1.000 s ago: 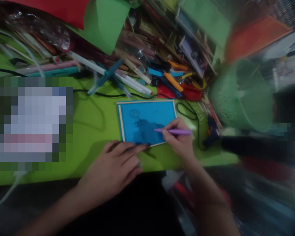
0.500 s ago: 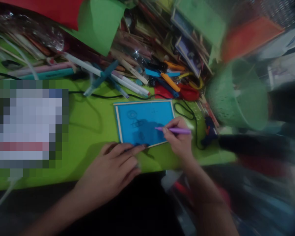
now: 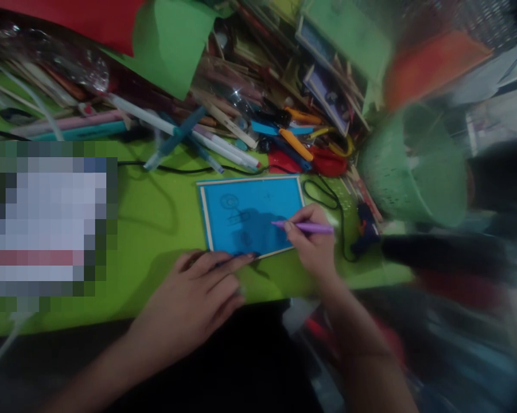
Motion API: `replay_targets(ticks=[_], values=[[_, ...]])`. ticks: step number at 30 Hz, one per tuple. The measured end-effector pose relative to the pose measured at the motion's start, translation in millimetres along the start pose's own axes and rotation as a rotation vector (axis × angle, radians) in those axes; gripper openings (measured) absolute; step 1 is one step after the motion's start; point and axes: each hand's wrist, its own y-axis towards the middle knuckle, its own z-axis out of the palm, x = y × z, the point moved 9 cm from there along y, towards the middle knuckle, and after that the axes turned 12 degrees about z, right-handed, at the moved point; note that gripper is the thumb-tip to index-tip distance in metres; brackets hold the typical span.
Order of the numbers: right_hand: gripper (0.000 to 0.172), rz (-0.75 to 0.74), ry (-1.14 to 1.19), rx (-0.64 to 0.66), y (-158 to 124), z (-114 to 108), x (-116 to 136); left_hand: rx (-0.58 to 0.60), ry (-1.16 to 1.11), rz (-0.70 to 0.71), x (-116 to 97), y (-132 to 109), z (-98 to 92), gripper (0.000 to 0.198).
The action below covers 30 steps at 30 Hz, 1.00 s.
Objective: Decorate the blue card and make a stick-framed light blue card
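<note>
A small blue board with a pale wooden frame (image 3: 249, 209) lies on the lime-green table (image 3: 155, 229), with faint dark drawings on it. My right hand (image 3: 312, 244) pinches a purple pen (image 3: 310, 228), its tip resting on the board's right part. My left hand (image 3: 198, 295) lies flat on the table with fingers stretched out, the fingertips pressing the board's near edge.
Behind the board sits a heap of pens, markers, sticks and orange-handled pliers (image 3: 296, 143). A green perforated basket (image 3: 413, 163) stands at the right. A black cable (image 3: 331, 201) loops beside the board. Red and green paper sheets (image 3: 172, 40) lie at the back. A blurred patch covers the left.
Almost nothing differs: the view has drifted slightly, and the pen tip stays on the board's right part. My left hand keeps its place on the near edge.
</note>
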Motion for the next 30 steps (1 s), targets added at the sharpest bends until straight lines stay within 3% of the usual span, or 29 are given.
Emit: replay_targets(ticks=[30], values=[[0.011, 0.066, 0.018, 0.033, 1.6, -0.4, -7.7, -0.001, 0.001, 0.007, -0.4, 1.3, -2.3, 0.032]])
